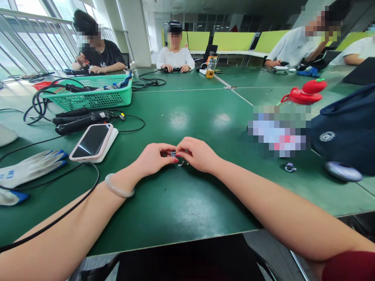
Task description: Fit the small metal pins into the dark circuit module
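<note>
My left hand (155, 158) and my right hand (199, 154) meet above the middle of the green table (187, 207). Between the left thumb and fingers is a small dark patterned piece (173, 154), too small to name. The right fingertips are pinched together against its right side; whether they grip it as well is unclear. Just below the fingers, some small metallic bits (183, 163) lie on the tabletop. A pale bangle (118, 187) circles the left wrist.
To the left are a phone (91, 141), gloves (32, 168), a black tool (82, 119), cables and a green basket (96, 95). At right lie a small shiny object (290, 168), a mouse-like oval (343, 171) and a dark blue bag (345, 128). People sit across the table.
</note>
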`<move>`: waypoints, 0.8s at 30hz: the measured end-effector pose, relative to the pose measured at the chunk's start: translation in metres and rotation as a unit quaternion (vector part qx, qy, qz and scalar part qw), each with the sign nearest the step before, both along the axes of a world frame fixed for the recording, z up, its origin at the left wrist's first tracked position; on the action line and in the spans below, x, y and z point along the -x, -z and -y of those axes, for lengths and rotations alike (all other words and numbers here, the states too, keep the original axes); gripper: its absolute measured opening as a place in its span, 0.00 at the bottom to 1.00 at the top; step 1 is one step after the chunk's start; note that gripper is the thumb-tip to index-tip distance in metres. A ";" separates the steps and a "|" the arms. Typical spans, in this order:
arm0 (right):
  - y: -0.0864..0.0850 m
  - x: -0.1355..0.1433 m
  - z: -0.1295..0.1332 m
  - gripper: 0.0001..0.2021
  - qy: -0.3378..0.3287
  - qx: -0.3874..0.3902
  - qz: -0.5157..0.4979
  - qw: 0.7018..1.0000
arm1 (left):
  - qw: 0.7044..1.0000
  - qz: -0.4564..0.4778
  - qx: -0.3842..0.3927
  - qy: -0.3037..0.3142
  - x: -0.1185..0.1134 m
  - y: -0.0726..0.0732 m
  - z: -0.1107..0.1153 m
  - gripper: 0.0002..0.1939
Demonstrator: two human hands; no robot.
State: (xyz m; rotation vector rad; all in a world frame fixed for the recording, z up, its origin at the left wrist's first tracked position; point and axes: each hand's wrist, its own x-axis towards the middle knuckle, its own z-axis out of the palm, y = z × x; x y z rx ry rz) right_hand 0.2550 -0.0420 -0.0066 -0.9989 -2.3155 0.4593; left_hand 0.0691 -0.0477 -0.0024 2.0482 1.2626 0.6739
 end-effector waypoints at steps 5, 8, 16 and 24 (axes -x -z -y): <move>0.000 -0.001 -0.003 0.07 0.069 0.041 -0.030 0.996 | 0.999 -0.018 -0.031 -0.035 0.000 -0.002 0.000 0.19; 0.002 -0.001 -0.004 0.10 0.077 0.106 -0.029 0.991 | 0.998 -0.018 -0.050 -0.042 0.000 -0.003 0.001 0.18; 0.003 0.001 -0.005 0.12 0.061 0.207 -0.048 0.975 | 0.998 -0.001 -0.064 -0.026 0.000 0.002 0.002 0.19; -0.003 -0.006 -0.006 0.12 0.052 0.181 -0.007 0.982 | 0.998 -0.004 -0.049 -0.035 -0.001 0.001 0.002 0.14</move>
